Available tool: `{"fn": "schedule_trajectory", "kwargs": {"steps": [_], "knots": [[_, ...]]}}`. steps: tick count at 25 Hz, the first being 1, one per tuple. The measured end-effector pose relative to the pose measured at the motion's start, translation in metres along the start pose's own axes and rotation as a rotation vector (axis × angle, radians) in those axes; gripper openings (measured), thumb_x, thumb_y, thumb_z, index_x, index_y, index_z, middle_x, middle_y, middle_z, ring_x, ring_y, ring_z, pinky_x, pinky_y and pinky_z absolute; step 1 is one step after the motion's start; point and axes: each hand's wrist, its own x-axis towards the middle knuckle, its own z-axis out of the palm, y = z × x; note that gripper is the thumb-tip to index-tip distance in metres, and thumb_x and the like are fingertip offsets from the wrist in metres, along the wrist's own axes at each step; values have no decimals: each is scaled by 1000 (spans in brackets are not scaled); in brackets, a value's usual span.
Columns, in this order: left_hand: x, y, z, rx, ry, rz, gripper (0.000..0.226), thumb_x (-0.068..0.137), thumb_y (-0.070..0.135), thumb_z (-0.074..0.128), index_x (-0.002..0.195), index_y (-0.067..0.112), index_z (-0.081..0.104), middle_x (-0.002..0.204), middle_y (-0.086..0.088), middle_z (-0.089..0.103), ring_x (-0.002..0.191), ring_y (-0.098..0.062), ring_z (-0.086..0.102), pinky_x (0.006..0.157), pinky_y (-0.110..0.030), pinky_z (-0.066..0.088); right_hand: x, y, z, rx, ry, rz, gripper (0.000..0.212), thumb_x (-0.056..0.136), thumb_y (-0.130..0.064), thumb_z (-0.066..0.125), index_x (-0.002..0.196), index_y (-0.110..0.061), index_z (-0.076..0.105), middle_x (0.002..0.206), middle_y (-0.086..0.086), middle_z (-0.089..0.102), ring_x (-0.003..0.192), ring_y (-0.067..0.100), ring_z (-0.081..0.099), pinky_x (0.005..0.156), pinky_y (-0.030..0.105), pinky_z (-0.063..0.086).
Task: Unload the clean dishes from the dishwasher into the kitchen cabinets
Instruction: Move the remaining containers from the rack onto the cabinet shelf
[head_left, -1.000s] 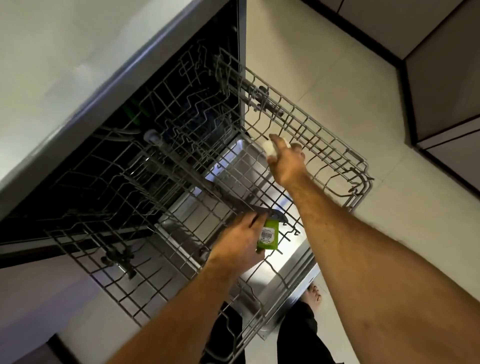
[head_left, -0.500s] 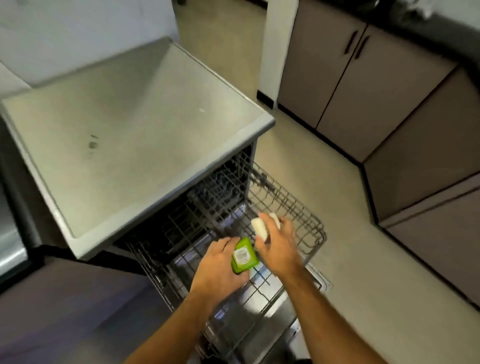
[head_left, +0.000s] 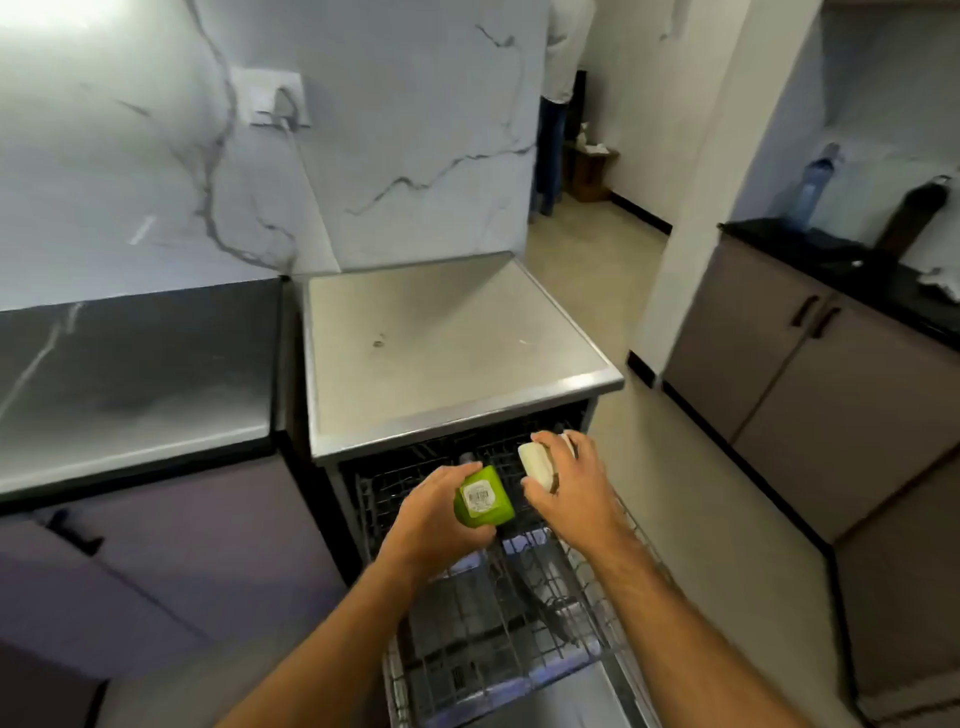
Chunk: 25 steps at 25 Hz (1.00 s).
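My left hand (head_left: 434, 512) grips a green cup (head_left: 484, 498) with a white barcode label on its base, held above the pulled-out wire rack (head_left: 498, 623) of the open dishwasher (head_left: 447, 343). My right hand (head_left: 569, 480) grips a small white dish (head_left: 536, 461), its fingers curled over the top. Both hands hover side by side just in front of the dishwasher's steel top edge. The rack beneath looks mostly bare; a dark utensil lies across it.
A dark counter (head_left: 135, 364) with purple lower cabinets (head_left: 171, 561) stands to the left. Brown cabinets (head_left: 810, 364) under a black counter line the right wall, with a blue bottle (head_left: 810, 187) on top. Another person (head_left: 558, 104) stands in the far doorway. Beige floor runs between.
My view has risen from close over the rack to standing height. Both hands have lifted up off the rack with the green cup and the white dish.
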Motion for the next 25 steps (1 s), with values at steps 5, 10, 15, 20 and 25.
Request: {"fn": "schedule_trajectory", "kwargs": {"steps": [5, 10, 15, 20, 25], "knots": [[-55, 17, -60, -39, 197, -143, 78, 61, 35, 80, 134, 30, 52, 113, 13, 54, 101, -6, 57, 90, -23, 48, -14, -63, -9, 52, -69, -192, 59, 80, -42, 67, 133, -38, 43, 139, 0, 32, 112, 30, 49, 93, 40, 47], [-118, 12, -134, -106, 385, -229, 75, 59, 27, 78, 130, 27, 54, 114, 11, 58, 97, 0, 59, 82, -13, 48, -37, -157, 9, 164, -141, -347, 57, 77, -41, 69, 129, -40, 46, 131, -1, 35, 106, 29, 55, 90, 41, 51], [-178, -14, -205, -70, 506, -274, 77, 61, 20, 75, 133, 24, 50, 121, 8, 48, 106, -5, 54, 89, -12, 44, -65, -255, 37, 274, -191, -512, 57, 76, -43, 69, 128, -41, 45, 130, -2, 35, 109, 25, 54, 93, 43, 51], [-251, -52, -277, -36, 625, -342, 76, 64, 20, 81, 132, 26, 47, 121, 9, 41, 102, 1, 51, 80, 0, 39, -105, -369, 82, 340, -243, -697, 56, 79, -44, 68, 130, -42, 44, 137, -3, 34, 111, 24, 53, 92, 38, 49], [-343, -93, -378, 31, 876, -416, 72, 57, 29, 85, 122, 32, 53, 117, 9, 50, 99, -2, 57, 84, -15, 49, -155, -507, 122, 379, -289, -881, 56, 82, -44, 67, 133, -41, 43, 137, -2, 34, 110, 25, 54, 90, 36, 49]]}}
